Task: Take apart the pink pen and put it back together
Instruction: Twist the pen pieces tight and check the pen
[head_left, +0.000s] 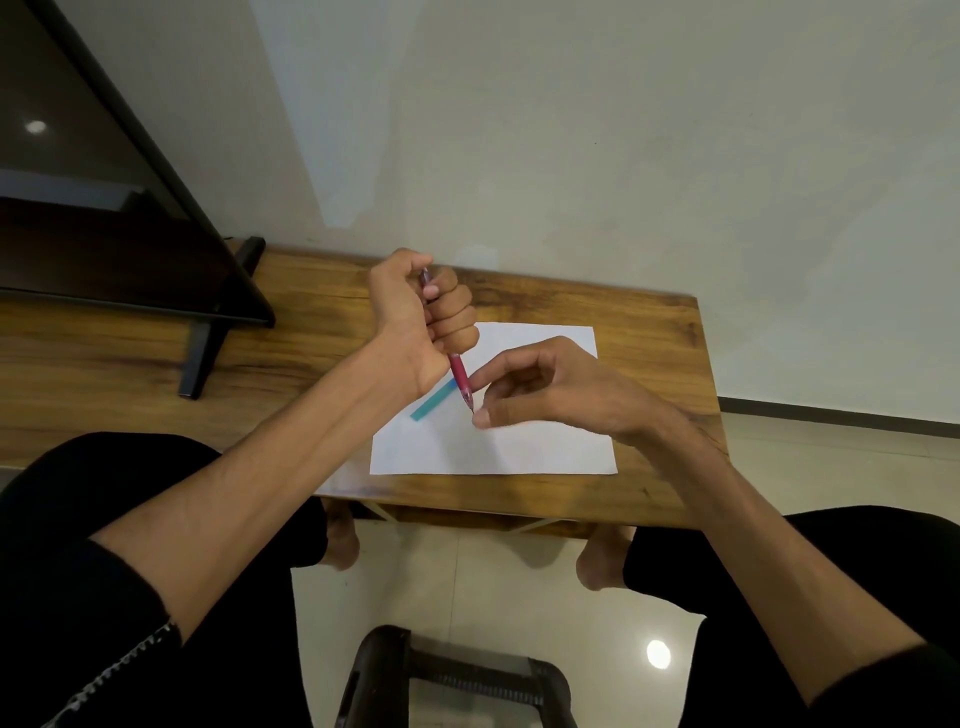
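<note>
My left hand (426, 312) is closed in a fist around the pink pen (460, 375), which points down and to the right above a white sheet of paper (519, 447). The pen's upper end sticks out above my fingers. My right hand (540, 387) sits just right of the pen's tip, thumb and forefinger pinched close to the tip. Whether those fingers touch the tip is unclear.
A teal pen or strip (434, 406) lies on the paper under the pink pen. The paper rests on a wooden table (649, 364) against a white wall. A black-framed screen on a stand (156, 223) occupies the table's left. A black stool (457, 675) is below.
</note>
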